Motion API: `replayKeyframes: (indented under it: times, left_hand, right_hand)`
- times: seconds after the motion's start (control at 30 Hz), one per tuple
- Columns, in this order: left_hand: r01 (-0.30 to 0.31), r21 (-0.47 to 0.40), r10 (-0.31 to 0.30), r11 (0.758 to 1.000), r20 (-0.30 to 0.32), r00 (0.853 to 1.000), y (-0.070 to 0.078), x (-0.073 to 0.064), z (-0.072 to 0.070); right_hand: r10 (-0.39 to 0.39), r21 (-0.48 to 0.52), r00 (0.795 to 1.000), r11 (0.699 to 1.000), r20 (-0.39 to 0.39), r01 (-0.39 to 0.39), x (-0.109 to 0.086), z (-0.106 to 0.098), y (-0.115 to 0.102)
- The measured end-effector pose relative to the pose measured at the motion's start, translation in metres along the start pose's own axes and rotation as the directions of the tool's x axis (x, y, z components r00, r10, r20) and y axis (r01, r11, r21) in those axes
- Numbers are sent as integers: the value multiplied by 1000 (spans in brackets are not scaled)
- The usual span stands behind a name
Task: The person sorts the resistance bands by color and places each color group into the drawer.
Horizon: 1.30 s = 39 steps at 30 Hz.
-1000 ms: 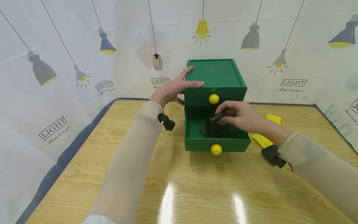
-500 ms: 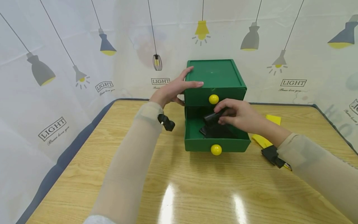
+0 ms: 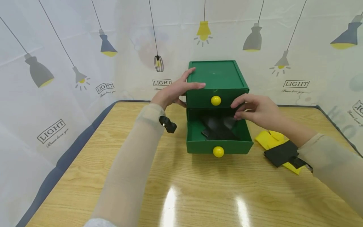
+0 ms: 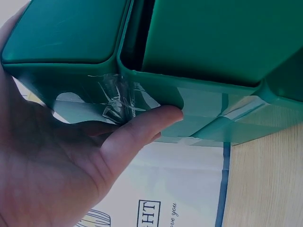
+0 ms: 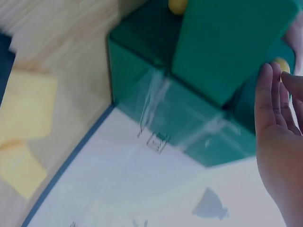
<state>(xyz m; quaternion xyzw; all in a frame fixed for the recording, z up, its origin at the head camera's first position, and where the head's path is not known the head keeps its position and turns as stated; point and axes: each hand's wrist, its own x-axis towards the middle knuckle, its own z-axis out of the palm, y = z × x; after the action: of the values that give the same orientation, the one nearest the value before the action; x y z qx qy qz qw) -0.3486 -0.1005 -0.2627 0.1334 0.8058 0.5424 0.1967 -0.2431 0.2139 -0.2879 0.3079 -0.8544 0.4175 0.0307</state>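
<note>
A green two-drawer box [image 3: 218, 74] stands on the table, its upper drawer [image 3: 198, 99] closed and lower drawer [image 3: 198, 146] pulled out. Each front has a round yellow knob [image 3: 218, 152]. Black strips [image 3: 221, 132], of a material I cannot tell, lie crossed in the lower drawer. My left hand [image 3: 174, 90] rests on the box's upper left corner, fingers spread over the top and side. In the left wrist view its thumb [image 4: 147, 125] lies straight along the taped side. My right hand [image 3: 259, 110], holding nothing, hovers by the box's right side with fingers loosely bent.
Right of the box lie yellow strips [image 3: 269, 138] with a black piece [image 3: 280, 153] across them. Behind the wooden table [image 3: 198, 186] hangs a white cloth [image 3: 127, 63] printed with lamps. A small black device [image 3: 168, 124] is strapped to the left wrist.
My right hand has let go of the rolled black strip, which now lies loosened in the lower drawer. It has drawn back up and right. The left hand stays put.
</note>
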Motion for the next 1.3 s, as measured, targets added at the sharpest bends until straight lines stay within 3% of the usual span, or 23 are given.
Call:
replayKeyframes:
  times: [0.1,0.27,0.57,0.7,0.87,1.03,1.3]
  left_hand:
    - [-3,-6,3,1000,2,1000,0,0,-1]
    - [-1,-10,1,1000,4,1000,0,-1,-2]
    - [-4,-5,4,1000,6,1000,0,-2,-3]
    - [-5,-5,5,1000,8,1000,-1,-2,-2]
    - [-10,-1,10,1000,10,1000,-2,-1,-2]
    - [-9,3,9,1000,10,1000,-2,-1,-2]
    - [-8,9,8,1000,18,1000,-2,-1,-2]
  right_hand:
    - [96,-37,995,995,-30,-97,-9,-17,1]
    - [237,-158,969,957,-67,-245,-28,-48,8]
    - [319,-232,931,905,-179,-355,-69,-84,41]
    - [364,-240,909,882,-203,-406,-86,-92,57]
    - [457,-223,862,837,-217,-500,-106,-98,84]
    - [541,-233,823,789,-174,-568,-127,-97,112]
    - [579,-229,804,772,-133,-594,-156,-90,140]
